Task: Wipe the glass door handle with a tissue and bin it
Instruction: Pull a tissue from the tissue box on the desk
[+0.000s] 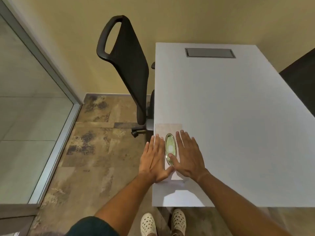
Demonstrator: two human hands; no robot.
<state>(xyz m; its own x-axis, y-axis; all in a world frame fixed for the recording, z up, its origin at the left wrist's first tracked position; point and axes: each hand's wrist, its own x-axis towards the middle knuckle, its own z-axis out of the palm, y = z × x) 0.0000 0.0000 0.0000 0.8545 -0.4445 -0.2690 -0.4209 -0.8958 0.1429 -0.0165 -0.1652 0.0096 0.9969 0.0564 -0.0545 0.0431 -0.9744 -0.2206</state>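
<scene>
A flat beige tissue box (167,129) lies at the near left corner of the white table (230,116). An oval gold-rimmed opening (170,147) in its top shows tissue inside. My left hand (156,159) lies flat on the box's left side, fingers straight. On the right side my right hand (188,157) rests flat, its thumb across the lower end of the oval opening. Neither hand holds a tissue. A glass partition with a metal frame (51,68) stands at the left; no door handle or bin is in view.
A black office chair (131,65) stands against the table's left edge. A grey cable flap (210,53) sits in the table's far end. A dark chair back (301,79) shows at the right edge. Patterned floor (95,150) spreads on the left, and my white shoes (178,220) are below.
</scene>
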